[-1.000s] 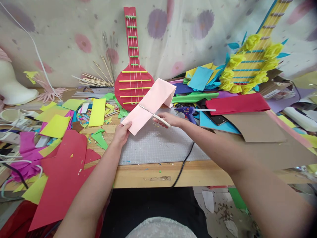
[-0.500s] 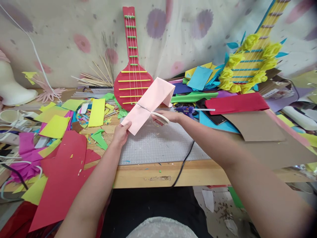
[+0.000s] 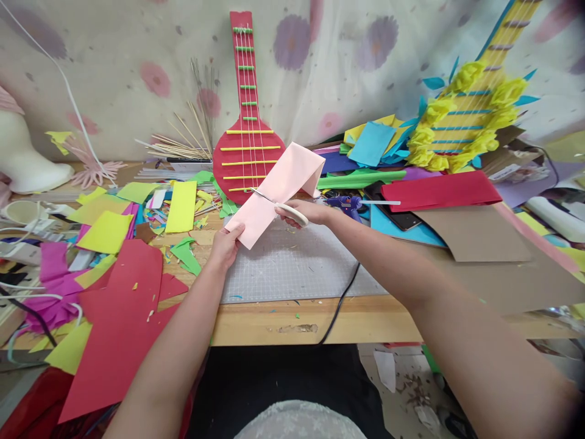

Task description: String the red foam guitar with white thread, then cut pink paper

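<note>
My left hand (image 3: 226, 245) pinches the near lower end of a pale pink paper strip (image 3: 260, 219), thumb on top. The strip slants up to the right and folds over at its far end. In my right hand (image 3: 301, 214) is a pair of scissors (image 3: 292, 214) with white handles, fingers through the loops. One thin blade lies across the strip's upper face; the other blade is hidden. A grey cutting mat (image 3: 292, 268) lies below both hands. Behind the strip a red paper lute (image 3: 247, 155) with yellow bars and white strings leans against the curtain.
A purple glue gun (image 3: 343, 206) lies right of my right hand, its black cord (image 3: 340, 305) crossing the mat. A phone (image 3: 404, 218), folded red paper (image 3: 441, 191) and brown card (image 3: 475, 235) sit further right. Red paper (image 3: 123, 305) and scraps cover the left.
The scissors have shifted slightly left and their blade shows more plainly across the strip. My left hand keeps its hold on the strip's end. The whole view has moved a little.
</note>
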`<state>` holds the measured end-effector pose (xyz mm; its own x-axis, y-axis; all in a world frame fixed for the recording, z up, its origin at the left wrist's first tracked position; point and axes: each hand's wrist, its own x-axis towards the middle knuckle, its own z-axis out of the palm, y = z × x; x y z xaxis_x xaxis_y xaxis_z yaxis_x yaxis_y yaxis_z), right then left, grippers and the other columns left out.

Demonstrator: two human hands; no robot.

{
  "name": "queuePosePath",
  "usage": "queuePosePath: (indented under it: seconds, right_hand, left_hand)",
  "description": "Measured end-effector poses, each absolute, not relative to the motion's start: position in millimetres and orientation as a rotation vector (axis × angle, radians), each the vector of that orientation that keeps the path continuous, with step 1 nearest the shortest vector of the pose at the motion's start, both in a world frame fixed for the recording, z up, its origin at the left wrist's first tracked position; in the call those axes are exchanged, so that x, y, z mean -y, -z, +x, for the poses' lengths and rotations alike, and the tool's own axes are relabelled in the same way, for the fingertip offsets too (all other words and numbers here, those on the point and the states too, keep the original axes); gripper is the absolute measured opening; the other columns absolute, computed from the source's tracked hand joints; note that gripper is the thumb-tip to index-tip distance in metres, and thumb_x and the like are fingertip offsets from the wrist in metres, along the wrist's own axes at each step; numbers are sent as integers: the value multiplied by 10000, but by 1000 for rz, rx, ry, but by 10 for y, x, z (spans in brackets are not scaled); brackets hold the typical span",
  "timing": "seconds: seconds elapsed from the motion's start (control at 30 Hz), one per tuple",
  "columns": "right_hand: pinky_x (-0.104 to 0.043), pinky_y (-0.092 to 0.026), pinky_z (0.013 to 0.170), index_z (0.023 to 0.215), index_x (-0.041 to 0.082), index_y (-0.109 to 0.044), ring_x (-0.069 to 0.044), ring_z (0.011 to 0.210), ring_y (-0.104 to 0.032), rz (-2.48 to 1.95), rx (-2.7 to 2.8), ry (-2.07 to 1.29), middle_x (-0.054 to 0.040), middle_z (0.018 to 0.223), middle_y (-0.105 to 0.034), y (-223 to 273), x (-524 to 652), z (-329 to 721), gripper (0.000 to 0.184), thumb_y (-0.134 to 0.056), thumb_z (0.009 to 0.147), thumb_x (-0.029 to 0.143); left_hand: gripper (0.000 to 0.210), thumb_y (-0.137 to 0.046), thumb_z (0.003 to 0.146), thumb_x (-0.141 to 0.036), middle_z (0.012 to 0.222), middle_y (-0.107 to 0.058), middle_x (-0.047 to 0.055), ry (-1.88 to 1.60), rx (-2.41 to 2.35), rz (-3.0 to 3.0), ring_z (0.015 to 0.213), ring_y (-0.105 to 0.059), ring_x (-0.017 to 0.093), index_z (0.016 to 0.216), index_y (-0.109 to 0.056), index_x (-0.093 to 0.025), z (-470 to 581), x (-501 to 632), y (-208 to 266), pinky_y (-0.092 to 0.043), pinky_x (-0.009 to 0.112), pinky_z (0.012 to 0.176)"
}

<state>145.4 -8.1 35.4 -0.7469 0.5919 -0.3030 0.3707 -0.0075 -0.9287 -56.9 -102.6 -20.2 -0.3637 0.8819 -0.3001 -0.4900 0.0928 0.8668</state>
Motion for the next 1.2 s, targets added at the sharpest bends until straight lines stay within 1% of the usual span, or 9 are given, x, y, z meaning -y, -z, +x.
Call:
queuePosePath:
  seconds: [0.17, 0.4, 0.7, 0.83, 0.9, 1.0, 1.07, 1.13, 1.2]
  right_hand:
    - [-168, -332, 377, 710, 163, -459, -32, 421, -380, -1044, 2070, -1821, 57, 546, -405, -337, 71, 1456, 454, -622, 765, 584]
    - [-181, -317, 354, 716, 165, -477, -40, 395, -392, -1083, 2102, -1760, 61, 523, -416, -287, 18, 1426, 436, -645, 756, 565]
    - [-192, -329, 394, 717, 168, -481, -52, 415, -403, -1023, 2193, -1726, 59, 509, -424, -254, 41, 1465, 462, -632, 741, 604]
    - [-209, -343, 435, 689, 177, -456, -67, 439, -417, -1006, 2335, -1690, 41, 533, -458, -188, 47, 1557, 500, -566, 748, 661]
    - [-220, -351, 469, 699, 176, -470, -86, 483, -452, -1086, 2476, -1518, 16, 578, -501, -175, 87, 1597, 494, -552, 752, 660]
    - [-239, -351, 536, 781, 169, -539, -145, 626, -539, -1273, 2728, -894, -59, 737, -612, -143, 172, 1613, 433, -599, 741, 596]
    - [-255, -365, 591, 858, 162, -580, -196, 755, -583, -1309, 2850, -529, -109, 872, -655, -110, 221, 1589, 344, -608, 762, 491]
    - [-268, -383, 638, 898, 157, -606, -230, 852, -599, -1294, 2936, -354, -132, 945, -667, -96, 255, 1546, 257, -590, 778, 384]
    - [-281, -393, 654, 882, 157, -630, -243, 871, -606, -1292, 2999, -286, -135, 946, -676, -125, 281, 1496, 220, -597, 765, 340]
  left_hand:
    - [265, -743, 621, -86, 885, -737, 101, -1545, -1208, 451, 830, -692, 204, 880, -691, -98, -581, 1018, 220, -568, 289, 743]
    - [251, -708, 645, -55, 890, -737, 89, -1560, -1211, 411, 770, -688, 177, 891, -688, -105, -576, 1013, 221, -569, 276, 723]
    - [202, -668, 666, -73, 803, -723, 58, -1604, -1360, 459, 614, -644, 122, 864, -686, -109, -787, 1015, 153, -541, 233, 602]
    - [207, -630, 659, -39, 743, -716, 46, -1557, -1390, 424, 577, -636, 120, 846, -679, -112, -923, 1024, 74, -532, 219, 556]
    - [247, -618, 647, -18, 763, -722, 56, -1538, -1401, 429, 592, -646, 128, 867, -681, -110, -1007, 1016, 34, -538, 224, 569]
    - [308, -607, 644, -2, 823, -730, 72, -1586, -1417, 422, 671, -672, 152, 922, -681, -110, -1147, 984, -29, -550, 227, 607]
    - [340, -593, 656, -11, 881, -733, 83, -1640, -1397, 395, 760, -686, 177, 970, -675, -111, -1218, 958, -73, -562, 238, 647]
    - [387, -578, 666, -26, 939, -732, 91, -1656, -1338, 376, 832, -687, 196, 1033, -663, -114, -1246, 943, -117, -571, 251, 675]
    - [438, -570, 667, -35, 964, -730, 90, -1640, -1267, 366, 852, -687, 200, 1090, -647, -123, -1226, 943, -152, -576, 254, 677]
